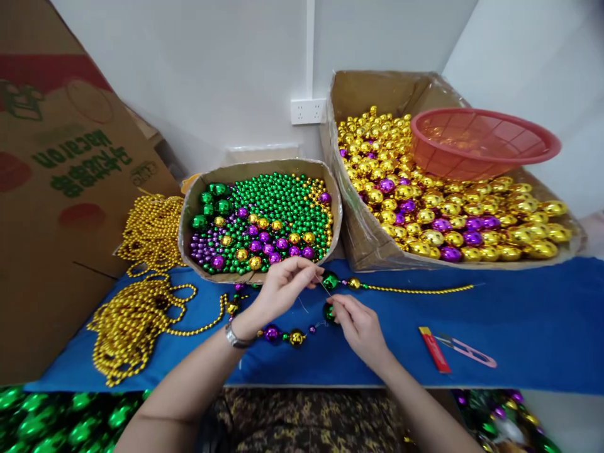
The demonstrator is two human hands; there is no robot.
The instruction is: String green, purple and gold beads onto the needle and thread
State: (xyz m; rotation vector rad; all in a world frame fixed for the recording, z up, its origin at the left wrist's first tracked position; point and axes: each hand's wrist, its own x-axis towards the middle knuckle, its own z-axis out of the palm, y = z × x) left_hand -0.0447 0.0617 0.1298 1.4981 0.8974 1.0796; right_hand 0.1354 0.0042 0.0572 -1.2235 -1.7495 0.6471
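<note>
Over the blue cloth, my left hand (291, 284) pinches a thin thread (324, 288) whose loose end hangs below the fingers. Fingertips closed, my right hand (359, 324) grips the same thread a little lower and to the right. One large green bead (329, 280) is close by the left fingertips. Another green bead (329, 313) sits against my right fingers, partly hidden. A strand with a purple bead (272, 333) and a gold bead (297, 338) curves below my left wrist. To the right stretches a string of tiny gold beads (419, 290).
Behind my hands stands a low carton (260, 165) of mixed beads. A larger carton (358, 233) of gold and purple beads holds a red basket (481, 170). Gold bead chains (129, 327) lie left. A red-yellow packet (435, 350) and pink-handled thread snips (472, 353) lie right.
</note>
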